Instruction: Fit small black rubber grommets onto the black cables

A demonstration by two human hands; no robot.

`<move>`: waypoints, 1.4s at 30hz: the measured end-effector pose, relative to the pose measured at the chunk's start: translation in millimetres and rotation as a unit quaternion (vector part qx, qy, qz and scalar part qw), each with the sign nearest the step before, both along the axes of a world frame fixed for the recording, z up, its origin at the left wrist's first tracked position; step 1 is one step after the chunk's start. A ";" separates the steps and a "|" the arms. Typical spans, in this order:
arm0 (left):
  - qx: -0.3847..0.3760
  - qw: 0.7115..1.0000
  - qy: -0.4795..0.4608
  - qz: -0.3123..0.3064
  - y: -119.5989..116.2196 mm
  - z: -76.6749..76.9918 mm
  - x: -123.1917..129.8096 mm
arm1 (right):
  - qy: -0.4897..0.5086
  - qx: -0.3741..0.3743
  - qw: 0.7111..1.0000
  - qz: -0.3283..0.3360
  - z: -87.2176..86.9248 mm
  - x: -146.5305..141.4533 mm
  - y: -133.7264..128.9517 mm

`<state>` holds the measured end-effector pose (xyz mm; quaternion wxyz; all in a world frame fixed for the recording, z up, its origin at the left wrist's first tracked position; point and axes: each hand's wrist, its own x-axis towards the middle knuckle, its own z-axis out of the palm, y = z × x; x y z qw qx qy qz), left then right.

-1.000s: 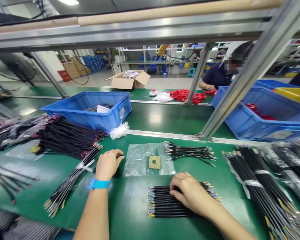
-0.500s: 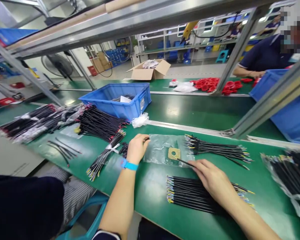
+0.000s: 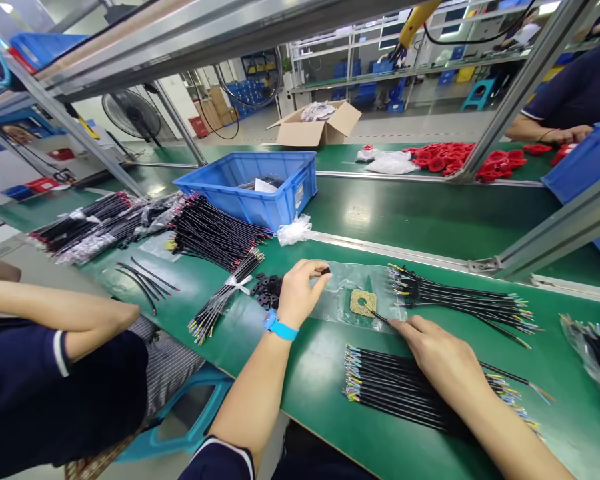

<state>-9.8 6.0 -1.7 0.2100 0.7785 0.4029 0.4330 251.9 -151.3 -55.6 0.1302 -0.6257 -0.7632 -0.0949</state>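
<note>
My left hand (image 3: 299,291) pinches a small black part (image 3: 325,271) between thumb and fingertips, above the left side of a clear plastic bag (image 3: 336,285). A thin black cable (image 3: 381,317) is gripped in my right hand (image 3: 437,350), its tip at the hole of a square yellowish sponge (image 3: 356,304) lying on the bag. Below that hand lies a row of black cables (image 3: 387,383) with coloured wire ends, partly hidden by my forearm. Small black parts (image 3: 267,291) are heaped left of my left wrist. Cables with black parts near their left ends (image 3: 455,297) lie right of the bag.
A tied cable bundle (image 3: 225,300) and a large pile of black cables (image 3: 213,230) lie to the left. Behind stands a blue bin (image 3: 280,203), near a metal rail (image 3: 375,249). A co-worker's arm (image 3: 75,307) is at left; another person works beyond the right-hand post.
The view has shifted, so the bench appears further right. My left hand has turned, and the black part shows more clearly. The cable tip has moved to the sponge's hole. A co-worker's arm has entered at left.
</note>
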 end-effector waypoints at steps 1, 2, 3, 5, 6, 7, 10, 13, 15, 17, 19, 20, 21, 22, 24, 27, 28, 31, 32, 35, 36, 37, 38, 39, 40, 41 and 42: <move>-0.015 1.000 -0.027 -0.007 -3.7 2.1 3.5 | -0.006 0.003 1.000 0.001 1.0 0.0 0.5; -0.034 0.998 -0.056 -0.014 -7.6 4.8 7.1 | -0.011 0.008 1.000 0.002 1.8 0.2 1.0; -0.059 0.994 -0.087 -0.023 -11.7 7.8 10.8 | -0.014 0.014 1.000 0.003 2.5 0.6 1.5; -0.124 0.979 -0.157 -0.047 -19.7 14.6 17.7 | -0.017 0.029 0.999 0.002 4.8 1.5 1.3; -0.162 0.965 -0.195 -0.062 -23.6 17.7 20.9 | -0.018 0.037 0.999 -0.001 7.0 1.8 0.3; -0.200 0.948 -0.235 -0.076 -27.3 20.2 24.0 | -0.013 0.049 0.999 -0.002 10.3 1.7 -1.7; -0.302 0.880 -0.354 -0.099 -38.3 21.0 33.3 | 0.054 0.102 0.993 0.008 27.2 -1.9 -13.0; -0.392 0.803 -0.435 -0.107 -49.9 11.9 43.8 | 0.123 0.178 0.976 0.010 48.4 -9.4 -28.3; -0.441 0.760 -0.461 -0.123 -57.4 5.2 50.3 | 0.120 0.215 0.969 0.004 58.9 -13.3 -36.9; -0.470 0.730 -0.476 -0.142 -63.8 1.5 54.9 | 0.106 0.220 0.970 0.006 64.4 -14.2 -42.7; -0.487 0.711 -0.485 -0.150 -68.6 1.2 56.9 | 0.098 0.210 0.973 0.013 65.5 -12.8 -45.6; -0.493 0.705 -0.487 -0.150 -70.3 1.8 57.2 | 0.096 0.205 0.974 0.018 64.9 -11.9 -46.1; -0.498 0.702 -0.487 -0.148 -71.6 2.7 57.2 | 0.092 0.201 0.975 0.022 64.0 -11.4 -46.1; -0.503 0.700 -0.486 -0.146 -72.7 3.5 57.1 | 0.090 0.202 0.975 0.027 63.0 -11.3 -45.6; -0.513 0.696 -0.480 -0.145 -74.3 4.4 56.7 | 0.089 0.211 0.973 0.033 61.2 -13.0 -43.5; -0.527 0.691 -0.472 -0.146 -75.9 4.2 56.3 | 0.091 0.226 0.969 0.044 60.1 -17.3 -39.6; -0.530 0.691 -0.470 -0.146 -76.2 4.0 56.2 | 0.091 0.227 0.968 0.048 59.9 -18.2 -38.7; -0.531 0.692 -0.467 -0.145 -76.5 4.0 55.7 | 0.090 0.216 0.970 0.067 58.9 -17.8 -37.6; -0.530 0.693 -0.467 -0.145 -76.4 3.9 55.4 | 0.088 0.210 0.971 0.074 58.3 -16.7 -38.0; -0.520 0.702 -0.464 -0.144 -75.7 2.3 54.3 | 0.072 0.187 0.975 0.091 56.0 -11.8 -41.0; -0.515 0.708 -0.461 -0.143 -75.3 1.0 53.7 | 0.065 0.181 0.977 0.095 55.3 -9.9 -42.4; -0.509 0.716 -0.455 -0.142 -74.7 -0.7 53.0 | 0.058 0.174 0.978 0.096 54.7 -8.1 -44.0; -0.502 0.726 -0.449 -0.142 -74.0 -2.7 52.1 | 0.050 0.168 0.980 0.096 54.4 -6.2 -45.5; -0.495 0.736 -0.440 -0.142 -73.1 -4.8 51.0 | 0.042 0.161 0.982 0.095 54.5 -4.5 -47.0; -0.488 0.747 -0.428 -0.144 -72.0 -6.8 49.8 | 0.035 0.155 0.983 0.091 54.9 -2.9 -48.2; -0.481 0.759 -0.413 -0.148 -70.7 -8.5 48.3 | 0.032 0.150 0.984 0.087 55.7 -1.5 -49.1; -0.474 0.771 -0.398 -0.153 -69.3 -9.7 46.8 | 0.033 0.151 0.984 0.084 56.9 -0.5 -49.5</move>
